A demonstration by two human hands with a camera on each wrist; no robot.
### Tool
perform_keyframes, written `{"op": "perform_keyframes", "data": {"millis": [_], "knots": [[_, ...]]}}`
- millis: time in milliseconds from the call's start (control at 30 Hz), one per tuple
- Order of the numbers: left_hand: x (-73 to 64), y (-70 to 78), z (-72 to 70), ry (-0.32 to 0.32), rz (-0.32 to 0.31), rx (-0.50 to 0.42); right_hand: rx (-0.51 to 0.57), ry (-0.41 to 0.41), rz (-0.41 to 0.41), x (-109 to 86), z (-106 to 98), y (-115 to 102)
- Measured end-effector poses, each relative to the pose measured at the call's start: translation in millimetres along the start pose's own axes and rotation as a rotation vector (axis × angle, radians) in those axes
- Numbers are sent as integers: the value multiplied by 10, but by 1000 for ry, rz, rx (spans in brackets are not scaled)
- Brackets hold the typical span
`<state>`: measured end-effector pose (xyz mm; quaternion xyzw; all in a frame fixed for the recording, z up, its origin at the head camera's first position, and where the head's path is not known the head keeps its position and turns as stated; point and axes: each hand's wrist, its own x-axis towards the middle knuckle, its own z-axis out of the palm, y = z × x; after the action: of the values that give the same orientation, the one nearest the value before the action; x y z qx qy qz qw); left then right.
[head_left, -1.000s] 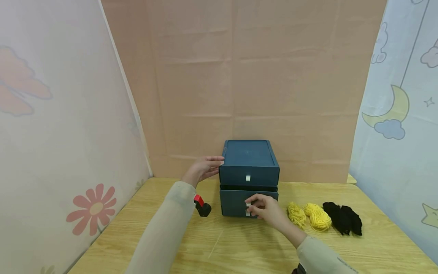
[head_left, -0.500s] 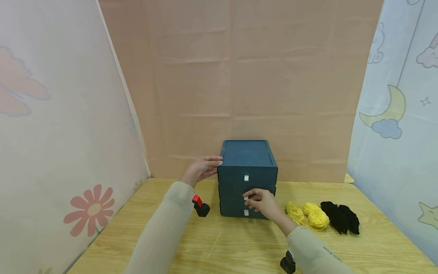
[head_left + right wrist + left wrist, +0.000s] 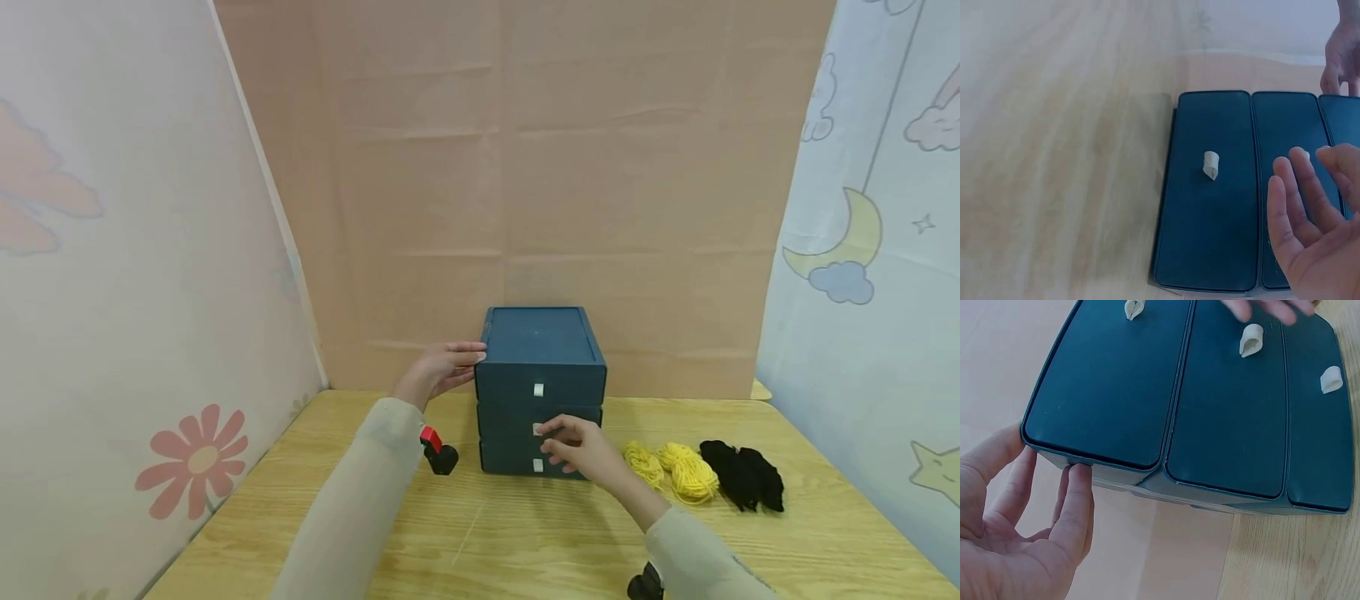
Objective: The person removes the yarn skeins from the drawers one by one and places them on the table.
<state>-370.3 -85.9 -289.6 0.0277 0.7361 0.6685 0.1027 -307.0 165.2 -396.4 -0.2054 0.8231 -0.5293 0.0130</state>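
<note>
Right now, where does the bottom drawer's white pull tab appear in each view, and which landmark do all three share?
Head: white pull tab, low, slightly right of middle, the lowest tab.
Left wrist: white pull tab, upper right, the rightmost tab.
Right wrist: white pull tab, just right of centre, the leftmost tab.
Shared landmark: the left hand, beside the top drawer.

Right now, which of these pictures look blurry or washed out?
Right wrist view: hazy and pale, the tabletop smeared; left wrist view: drawer unit fairly crisp, right grip blurred at the top edge; head view: mostly sharp, fairly evenly lit.
</note>
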Motion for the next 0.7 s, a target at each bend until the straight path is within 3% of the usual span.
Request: {"op": "perform_keyframes", "data": {"millis": [233,700], "knots": [[8,-1,8,-4,3,-4,24,-35,83,-106,28,30],[20,3,10,-11,-8,-31,86,-52,207,-62,186,289]]}}
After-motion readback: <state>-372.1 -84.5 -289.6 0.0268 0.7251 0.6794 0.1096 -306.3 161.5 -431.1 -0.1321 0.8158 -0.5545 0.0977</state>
